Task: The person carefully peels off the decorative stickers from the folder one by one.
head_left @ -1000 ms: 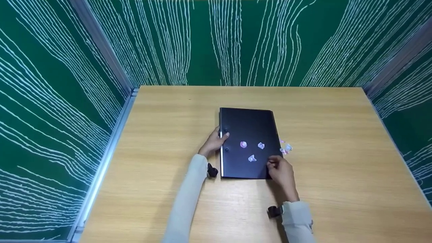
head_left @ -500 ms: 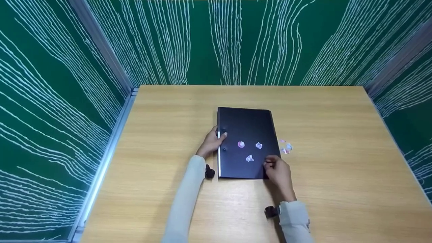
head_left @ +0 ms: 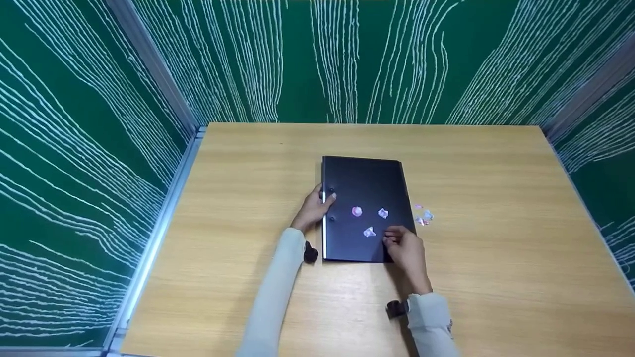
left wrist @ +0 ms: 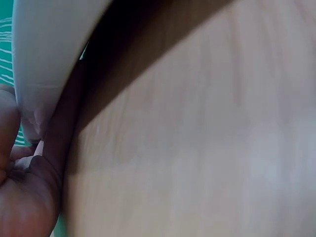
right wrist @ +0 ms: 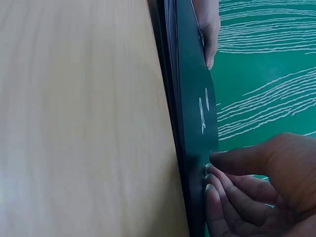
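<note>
A black-covered book [head_left: 364, 181], with two dark studs near its left edge, lies on the wooden table. My left hand [head_left: 312, 208] grips its left side, thumb on top and fingers around the edge. Three small pinkish-white stickers, among them a roundish sticker [head_left: 357, 211], sit on the cover. Over the lower right part of the cover, my right hand [head_left: 408, 250] has its thumb and fingertips drawn close together. In the right wrist view its fingertips [right wrist: 209, 168] are at the cover; whether they pinch something small is not clear.
A small cluster of loose colourful stickers [head_left: 425, 217] lies on the table just right of the book. Green panels [head_left: 292, 59] with wavy white lines enclose the back and sides. A metal rail [head_left: 158, 208] runs along the left table edge.
My right hand has shifted slightly left over the cover, toward the lowest of the three stickers. My left hand keeps its grip on the book.
</note>
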`<act>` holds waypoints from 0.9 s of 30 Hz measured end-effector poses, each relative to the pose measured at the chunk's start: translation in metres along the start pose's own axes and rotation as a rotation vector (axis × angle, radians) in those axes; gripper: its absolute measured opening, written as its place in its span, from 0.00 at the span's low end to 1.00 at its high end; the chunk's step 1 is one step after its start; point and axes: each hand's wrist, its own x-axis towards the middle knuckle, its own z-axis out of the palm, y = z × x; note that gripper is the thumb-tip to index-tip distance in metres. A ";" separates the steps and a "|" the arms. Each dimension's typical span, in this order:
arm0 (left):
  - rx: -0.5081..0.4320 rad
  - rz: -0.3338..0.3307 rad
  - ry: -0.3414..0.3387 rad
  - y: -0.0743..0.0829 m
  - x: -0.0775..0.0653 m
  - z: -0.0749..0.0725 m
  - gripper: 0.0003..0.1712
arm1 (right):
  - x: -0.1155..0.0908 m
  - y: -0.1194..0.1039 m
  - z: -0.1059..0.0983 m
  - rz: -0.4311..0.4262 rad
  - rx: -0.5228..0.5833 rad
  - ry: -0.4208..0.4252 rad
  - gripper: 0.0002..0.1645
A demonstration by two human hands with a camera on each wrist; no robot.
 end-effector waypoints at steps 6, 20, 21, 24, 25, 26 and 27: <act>0.024 0.012 0.007 0.000 0.001 0.000 0.35 | 0.000 -0.004 0.004 -0.026 -0.008 -0.013 0.14; 0.020 -0.007 0.008 0.000 0.003 0.001 0.35 | 0.007 -0.013 0.012 -0.046 -0.060 -0.065 0.18; 0.015 -0.010 0.008 0.000 0.003 0.001 0.35 | 0.008 -0.013 0.013 -0.049 -0.056 -0.069 0.19; 0.001 -0.027 0.007 -0.001 0.003 0.001 0.35 | 0.008 -0.015 0.015 -0.072 -0.047 -0.073 0.18; 0.001 -0.029 0.005 -0.001 0.003 0.001 0.36 | 0.008 -0.015 0.016 -0.079 -0.049 -0.070 0.18; -0.002 -0.031 0.003 -0.002 0.002 0.001 0.36 | 0.008 -0.015 0.017 -0.084 -0.052 -0.065 0.17; -0.013 -0.034 -0.001 -0.002 0.001 0.001 0.36 | 0.007 -0.015 0.017 -0.095 -0.059 -0.058 0.17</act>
